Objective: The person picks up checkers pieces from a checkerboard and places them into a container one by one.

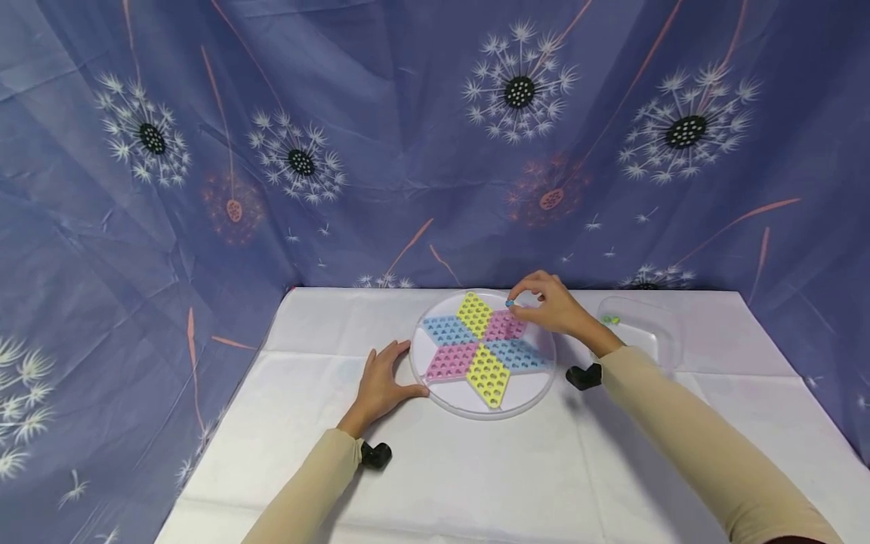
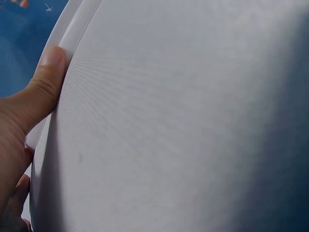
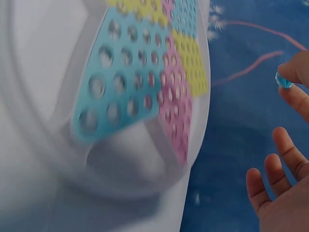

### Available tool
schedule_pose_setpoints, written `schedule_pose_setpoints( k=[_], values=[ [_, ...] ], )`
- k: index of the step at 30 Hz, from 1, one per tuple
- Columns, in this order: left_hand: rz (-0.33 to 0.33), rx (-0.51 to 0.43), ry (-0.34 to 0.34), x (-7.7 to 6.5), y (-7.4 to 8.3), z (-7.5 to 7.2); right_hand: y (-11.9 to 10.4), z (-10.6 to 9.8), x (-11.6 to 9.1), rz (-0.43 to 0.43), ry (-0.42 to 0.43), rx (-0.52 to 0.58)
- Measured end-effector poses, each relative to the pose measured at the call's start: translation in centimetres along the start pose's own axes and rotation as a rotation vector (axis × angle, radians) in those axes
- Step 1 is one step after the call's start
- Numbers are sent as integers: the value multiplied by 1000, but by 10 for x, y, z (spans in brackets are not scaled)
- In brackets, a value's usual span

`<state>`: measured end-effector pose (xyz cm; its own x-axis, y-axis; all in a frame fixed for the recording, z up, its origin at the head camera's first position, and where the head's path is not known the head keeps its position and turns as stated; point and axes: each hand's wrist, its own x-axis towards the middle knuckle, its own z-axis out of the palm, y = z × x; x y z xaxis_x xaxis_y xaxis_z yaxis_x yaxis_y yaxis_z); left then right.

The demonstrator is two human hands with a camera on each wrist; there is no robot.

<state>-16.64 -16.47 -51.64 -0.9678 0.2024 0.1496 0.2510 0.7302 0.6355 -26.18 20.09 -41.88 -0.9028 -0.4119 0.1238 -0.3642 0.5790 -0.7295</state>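
Note:
A round white Chinese checkers board (image 1: 421,349) lies on the table, its star made of yellow, pink and blue sections with holes. My right hand (image 1: 552,304) is over the board's far right edge, pinching a blue glass marble (image 3: 284,81) between thumb and index finger. The other three fingers are spread apart in the right wrist view. At the board's left side, my left hand (image 1: 382,384) rests against the rim, thumb and fingers spread along it. The left wrist view shows its thumb (image 2: 48,72) lying on the rim.
To the right of the board stands a clear plastic tray (image 1: 669,332) with a few green marbles (image 1: 611,319) in its far left corner. Behind the white-covered table (image 1: 476,476) hangs a blue dandelion-print cloth (image 1: 408,151), which also runs along the left side.

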Motion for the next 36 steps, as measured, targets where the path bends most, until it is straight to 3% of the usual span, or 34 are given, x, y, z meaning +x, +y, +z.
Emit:
schedule_pose_setpoints(
  k=[21,36],
  values=[
    [11,-11,37,-5,-3,-2,65,-72,-80,116,176,-101],
    [4,-21,19,-1,3,1,87,-86,-115,175,223,-98]
  ],
)
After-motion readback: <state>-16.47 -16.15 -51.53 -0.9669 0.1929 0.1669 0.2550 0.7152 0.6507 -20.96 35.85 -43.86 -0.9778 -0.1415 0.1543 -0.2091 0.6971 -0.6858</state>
